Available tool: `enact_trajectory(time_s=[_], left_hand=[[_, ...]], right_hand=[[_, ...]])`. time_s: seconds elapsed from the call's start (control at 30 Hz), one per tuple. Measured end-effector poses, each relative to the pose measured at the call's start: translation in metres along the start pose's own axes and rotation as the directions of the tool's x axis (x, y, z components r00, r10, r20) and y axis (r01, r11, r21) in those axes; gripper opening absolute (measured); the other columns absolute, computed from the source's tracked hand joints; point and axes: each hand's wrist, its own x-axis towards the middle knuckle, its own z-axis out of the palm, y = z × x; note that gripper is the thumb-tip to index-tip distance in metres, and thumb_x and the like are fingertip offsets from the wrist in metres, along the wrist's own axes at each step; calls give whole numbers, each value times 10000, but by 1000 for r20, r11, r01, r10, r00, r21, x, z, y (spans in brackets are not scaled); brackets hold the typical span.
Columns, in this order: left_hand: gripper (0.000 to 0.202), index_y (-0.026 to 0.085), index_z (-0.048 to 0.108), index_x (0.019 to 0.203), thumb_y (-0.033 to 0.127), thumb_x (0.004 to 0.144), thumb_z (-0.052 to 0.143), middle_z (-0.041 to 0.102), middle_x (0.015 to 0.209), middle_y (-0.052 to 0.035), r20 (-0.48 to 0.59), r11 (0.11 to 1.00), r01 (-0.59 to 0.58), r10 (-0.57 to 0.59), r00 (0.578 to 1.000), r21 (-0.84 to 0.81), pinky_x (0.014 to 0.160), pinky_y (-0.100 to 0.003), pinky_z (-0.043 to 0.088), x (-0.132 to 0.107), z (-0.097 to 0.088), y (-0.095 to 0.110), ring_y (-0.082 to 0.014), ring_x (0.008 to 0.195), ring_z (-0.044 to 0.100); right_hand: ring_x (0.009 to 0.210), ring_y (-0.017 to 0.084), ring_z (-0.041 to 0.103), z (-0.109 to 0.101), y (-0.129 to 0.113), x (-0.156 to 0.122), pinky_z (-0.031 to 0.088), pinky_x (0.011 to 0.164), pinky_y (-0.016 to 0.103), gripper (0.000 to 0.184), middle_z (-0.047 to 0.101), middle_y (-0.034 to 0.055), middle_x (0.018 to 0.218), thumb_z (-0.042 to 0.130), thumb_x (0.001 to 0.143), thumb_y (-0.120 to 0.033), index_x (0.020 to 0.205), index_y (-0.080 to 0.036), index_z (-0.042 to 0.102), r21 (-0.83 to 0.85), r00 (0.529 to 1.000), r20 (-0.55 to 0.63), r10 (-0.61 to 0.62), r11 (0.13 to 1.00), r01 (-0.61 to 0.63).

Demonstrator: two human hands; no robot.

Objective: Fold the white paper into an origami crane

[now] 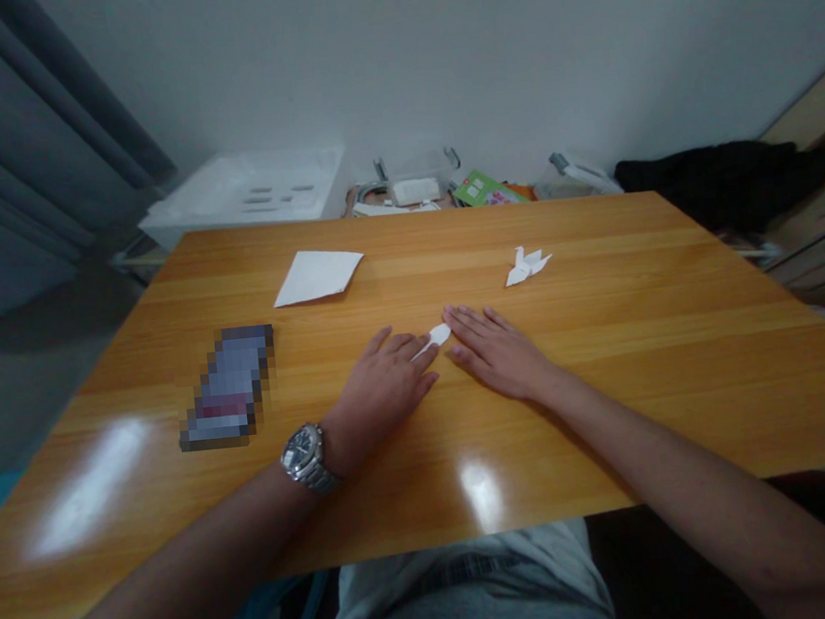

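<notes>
A small folded piece of white paper (439,335) lies on the wooden table (604,330) between my hands, partly hidden under them. My left hand (390,380), with a metal watch (304,453) on the wrist, rests flat on the paper's left part, its fingers stretched out. From the other side my right hand (496,350) lies palm down, fingers extended, its fingertips at the paper's right end. Beyond my right hand stands a folded white paper crane (527,265). Farther off, past my left hand, is a flat sheet of white paper (318,276).
To the left lies a pixelated dark device, likely a phone (228,386). Behind the table's far edge are a white plastic tray (255,193), clear containers (420,174), a green booklet (486,188) and dark cloth (722,187). A grey curtain (22,123) hangs at the left.
</notes>
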Motion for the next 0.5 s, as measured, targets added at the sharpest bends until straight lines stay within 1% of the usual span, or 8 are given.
enact_trajectory(time_s=[0.17,0.27,0.4,0.5], left_hand=[[373,162,590,1358,334,1039,501,628,1404,-102,-11,999,-33,33,999,0,1141,-474,353,0,0,-2,-270,1274,572],[385,159,580,1366,330,1025,534,637,1388,-101,-5,999,-40,40,999,-11,1137,-472,355,0,0,-3,-274,1271,573],[395,150,566,1378,320,1024,528,651,1354,-101,10,999,-36,36,999,-41,1134,-461,361,1,-2,-4,-271,1246,579],[391,149,570,1366,333,1025,522,649,1335,-113,12,997,-36,37,999,-63,1123,-440,376,3,-1,-5,-261,1225,582]], right_hand=[[1530,240,316,-5,2,0,266,1243,522,599,299,69,1666,275,1074,-516,1602,-234,311,46,998,-52,-41,998,43],[1530,249,315,-7,3,0,281,1233,538,571,311,65,1663,322,1071,-496,1595,-270,326,52,993,-69,-92,994,96],[1543,243,281,-6,4,-2,239,1245,556,562,319,54,1660,352,1071,-461,1601,-280,306,26,984,-3,-178,984,178],[1541,243,286,-6,2,-3,232,1250,549,574,335,64,1652,343,1071,-471,1603,-257,304,18,984,34,-174,985,173]])
